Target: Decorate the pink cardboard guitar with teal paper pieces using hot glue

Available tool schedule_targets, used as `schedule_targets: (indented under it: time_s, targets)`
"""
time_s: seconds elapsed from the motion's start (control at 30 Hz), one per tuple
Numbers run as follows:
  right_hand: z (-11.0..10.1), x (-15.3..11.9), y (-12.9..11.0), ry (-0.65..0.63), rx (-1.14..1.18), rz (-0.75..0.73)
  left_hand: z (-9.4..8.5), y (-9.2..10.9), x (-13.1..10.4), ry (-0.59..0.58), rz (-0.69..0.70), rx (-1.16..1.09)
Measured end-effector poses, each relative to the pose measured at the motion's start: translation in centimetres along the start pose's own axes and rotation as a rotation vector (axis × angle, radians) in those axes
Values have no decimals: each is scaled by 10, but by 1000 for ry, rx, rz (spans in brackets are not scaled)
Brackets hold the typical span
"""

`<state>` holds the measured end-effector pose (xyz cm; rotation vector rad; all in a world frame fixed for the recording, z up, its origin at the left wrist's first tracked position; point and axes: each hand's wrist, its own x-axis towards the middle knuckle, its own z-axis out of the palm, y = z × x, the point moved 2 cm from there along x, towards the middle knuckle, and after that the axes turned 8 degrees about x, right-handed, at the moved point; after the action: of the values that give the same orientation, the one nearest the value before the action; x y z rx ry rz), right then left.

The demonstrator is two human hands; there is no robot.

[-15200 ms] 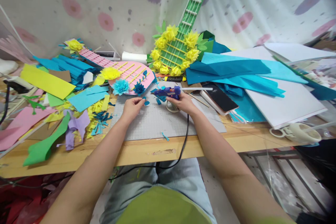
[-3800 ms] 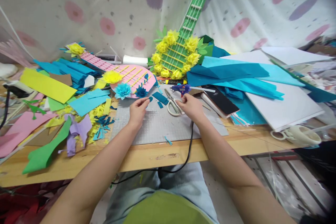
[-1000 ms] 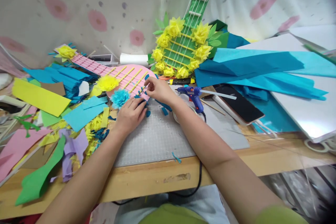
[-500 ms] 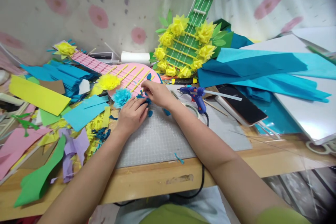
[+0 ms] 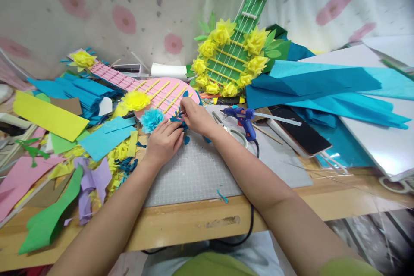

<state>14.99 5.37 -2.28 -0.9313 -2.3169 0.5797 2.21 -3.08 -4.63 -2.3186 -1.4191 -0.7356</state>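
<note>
A pink paper guitar (image 5: 174, 88) with yellow strips, a yellow paper flower (image 5: 136, 100) and a light blue paper flower (image 5: 152, 120) lies on the grey cutting mat (image 5: 194, 172). My left hand (image 5: 164, 140) rests at its lower edge, fingers stretched out over dark blue paper pieces beside the light blue flower. My right hand (image 5: 196, 115) is bent over the same spot, thumb and fingers pinched at a small dark blue paper petal, partly hidden. Another dark blue petal (image 5: 186, 140) lies on the mat between my hands.
A blue glue gun (image 5: 244, 120) with a glue stick lies right of my right hand, beside scissors (image 5: 237, 134). Behind stands a green paper guitar (image 5: 228, 62) with yellow flowers. Paper scraps (image 5: 108, 138) crowd the left; blue paper (image 5: 313, 79) and a phone (image 5: 300, 129) lie right.
The view has shifted slightly. My right fingers stay bent at the dark blue paper with only a slight movement. My left hand keeps its place at the guitar's edge.
</note>
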Motion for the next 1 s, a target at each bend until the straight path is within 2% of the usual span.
schedule_targets:
  time_s: [0.33, 0.67, 1.0]
  targets:
    - [0, -1, 0, 31, 36, -19, -1, 2, 1, 45, 69, 121]
    - [2, 0, 5, 83, 322, 35, -2, 2, 1, 36, 57, 106]
    - [1, 1, 8, 89, 510, 91, -1, 1, 1, 34, 53, 92]
